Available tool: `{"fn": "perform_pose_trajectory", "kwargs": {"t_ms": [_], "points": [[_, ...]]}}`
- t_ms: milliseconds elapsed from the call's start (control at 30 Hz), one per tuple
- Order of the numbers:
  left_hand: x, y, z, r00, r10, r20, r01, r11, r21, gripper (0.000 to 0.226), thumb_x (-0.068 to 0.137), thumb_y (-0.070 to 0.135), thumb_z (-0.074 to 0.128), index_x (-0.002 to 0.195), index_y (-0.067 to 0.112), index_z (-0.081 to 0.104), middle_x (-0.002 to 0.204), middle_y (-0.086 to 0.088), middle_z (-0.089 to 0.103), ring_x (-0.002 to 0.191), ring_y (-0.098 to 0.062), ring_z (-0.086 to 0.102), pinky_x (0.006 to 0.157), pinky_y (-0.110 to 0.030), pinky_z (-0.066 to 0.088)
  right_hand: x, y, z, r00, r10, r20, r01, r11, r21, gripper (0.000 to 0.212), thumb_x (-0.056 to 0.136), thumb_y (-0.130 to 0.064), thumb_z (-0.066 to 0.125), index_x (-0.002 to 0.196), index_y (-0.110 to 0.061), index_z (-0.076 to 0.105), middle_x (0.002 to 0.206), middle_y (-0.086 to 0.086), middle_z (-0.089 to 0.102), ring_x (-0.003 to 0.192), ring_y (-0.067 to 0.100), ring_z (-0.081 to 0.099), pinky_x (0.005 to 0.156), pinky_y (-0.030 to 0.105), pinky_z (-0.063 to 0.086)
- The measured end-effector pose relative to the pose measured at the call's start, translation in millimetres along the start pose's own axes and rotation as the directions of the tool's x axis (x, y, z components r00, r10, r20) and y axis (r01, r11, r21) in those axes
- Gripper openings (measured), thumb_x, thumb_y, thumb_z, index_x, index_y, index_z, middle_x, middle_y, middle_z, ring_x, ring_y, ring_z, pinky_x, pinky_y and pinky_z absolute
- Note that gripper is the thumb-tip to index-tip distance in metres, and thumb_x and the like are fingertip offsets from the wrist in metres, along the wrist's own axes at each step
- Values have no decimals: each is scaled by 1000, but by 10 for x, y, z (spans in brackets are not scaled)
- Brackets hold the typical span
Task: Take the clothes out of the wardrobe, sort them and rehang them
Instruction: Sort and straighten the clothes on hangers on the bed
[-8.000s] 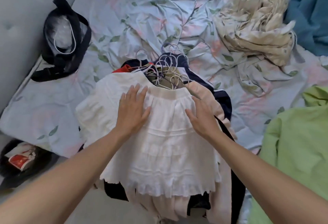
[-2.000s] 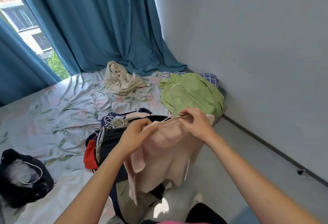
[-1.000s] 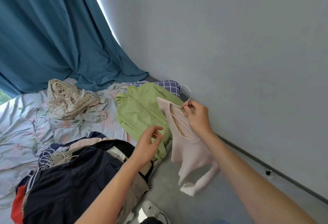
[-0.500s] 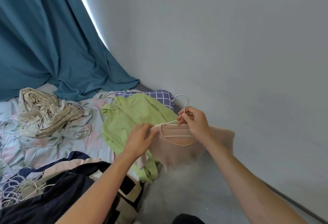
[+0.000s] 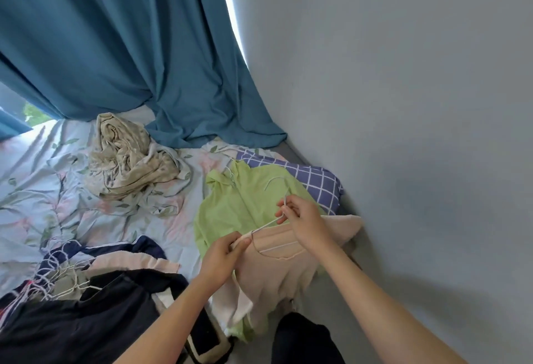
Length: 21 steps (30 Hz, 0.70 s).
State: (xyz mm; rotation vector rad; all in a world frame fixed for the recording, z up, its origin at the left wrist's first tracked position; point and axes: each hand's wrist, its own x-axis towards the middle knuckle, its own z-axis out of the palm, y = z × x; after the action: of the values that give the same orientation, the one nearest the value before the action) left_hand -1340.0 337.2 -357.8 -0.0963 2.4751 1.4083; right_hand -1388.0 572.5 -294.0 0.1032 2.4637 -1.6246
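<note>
A pale pink top (image 5: 277, 274) hangs on a white wire hanger (image 5: 272, 187) over the bed's right edge, partly on a light green jacket (image 5: 245, 205). My right hand (image 5: 302, 219) pinches the hanger's neck just below the hook. My left hand (image 5: 222, 257) pinches the top's left shoulder by the hanger's end. At lower left lies a pile of dark, pink and beige clothes (image 5: 95, 300) with several white wire hangers (image 5: 57, 274) sticking out.
The bed has a pale floral sheet (image 5: 43, 190). On it lie a crumpled beige garment (image 5: 129, 162) and a blue checked pillow (image 5: 314, 179) beyond the green jacket. Teal curtains (image 5: 115, 46) hang behind; a grey wall (image 5: 403, 104) runs along the right.
My hands have carried the pink top on its hanger down over the green jacket. The view has swung back left, and more of the bed and the clothes pile shows.
</note>
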Motion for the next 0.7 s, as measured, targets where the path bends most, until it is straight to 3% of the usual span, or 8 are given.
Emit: {"fn": "perform_pose_trajectory", "kwargs": {"t_ms": [133,333,500,600,700], "points": [[607,-238,133,988,-134,-71,131,990,-48,48,98,56,59,74,16,49,62,10,41,60,-9,42,62,-37,32,963,347,159,986,18,167,-16,1000,-15,19,104,-5,53,93,-16,64,87,3,74,77,18,72,86,47,59],[1738,-1190,205,970,-218,-107,212,975,-65,59,94,69,52,78,11,51,66,9,42,63,-9,42,63,-36,32,2378,1051,838,959,-9,284,32,997,-74,29,102,-6,53,82,-27,59,84,-1,71,70,12,70,82,50,59],[2508,-2010,226,941,-286,-180,298,954,45,35,105,42,58,78,21,52,67,8,50,64,-11,48,63,-37,36,3401,1762,1566,954,-9,299,46,992,-118,14,100,-13,62,107,-17,73,74,-1,72,69,16,73,81,49,60],[2799,-2242,243,933,-279,-227,320,932,168,20,102,34,53,101,15,61,88,1,58,88,-26,56,75,-42,45,3750,2006,1828,969,12,247,28,987,-157,22,98,-14,64,118,-15,74,76,-4,74,74,17,75,85,49,60],[2878,-2455,289,912,-304,-276,372,895,246,34,99,21,56,133,21,59,112,0,52,113,-27,48,91,-45,44,3878,2157,1955,965,22,262,69,941,-332,44,98,-19,65,142,-16,61,106,1,77,103,20,72,99,43,55]]}}
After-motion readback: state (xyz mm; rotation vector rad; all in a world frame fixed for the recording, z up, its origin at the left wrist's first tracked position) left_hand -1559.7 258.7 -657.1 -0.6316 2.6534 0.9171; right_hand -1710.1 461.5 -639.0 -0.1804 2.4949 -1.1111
